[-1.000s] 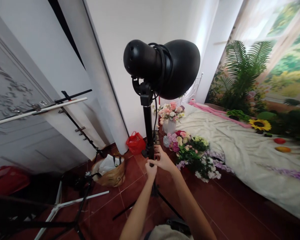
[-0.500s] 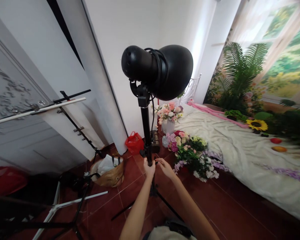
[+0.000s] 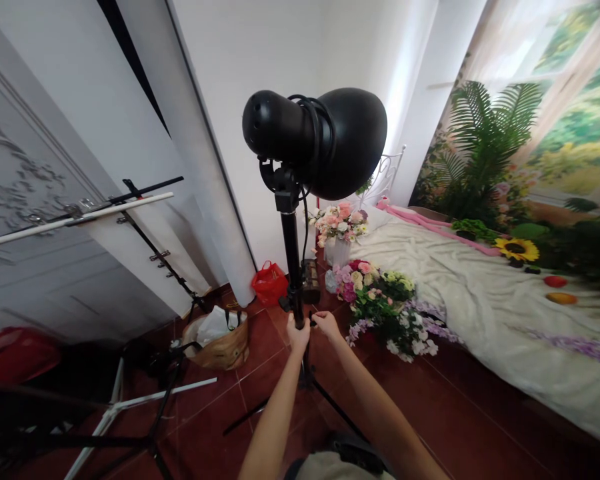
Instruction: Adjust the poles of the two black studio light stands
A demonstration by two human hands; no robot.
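Observation:
A black studio lamp (image 3: 347, 143) with its cable wound around the housing sits on top of a black light stand (image 3: 291, 250) in front of me. My left hand (image 3: 299, 333) is wrapped round the stand's pole below an upper clamp knob (image 3: 285, 303). Just right of the pole, my right hand (image 3: 329, 325) pinches a small black locking knob (image 3: 313, 320) on the stand, its fingertips closed. The stand's legs (image 3: 337, 408) spread over the red tiles below my hands.
Artificial flowers (image 3: 380, 297) lie on the floor right of the stand, beside a cloth-covered bed (image 3: 475, 300). A red bag (image 3: 270, 285) and a woven bag (image 3: 220, 343) stand to the left. Backdrop poles (image 3: 75, 220) and white stand legs (image 3: 165, 393) occupy the left side.
My right hand's fingers have shifted slightly at the knob, and its knuckles look more curled. My left hand keeps its hold on the pole. The lamp looks unmoved.

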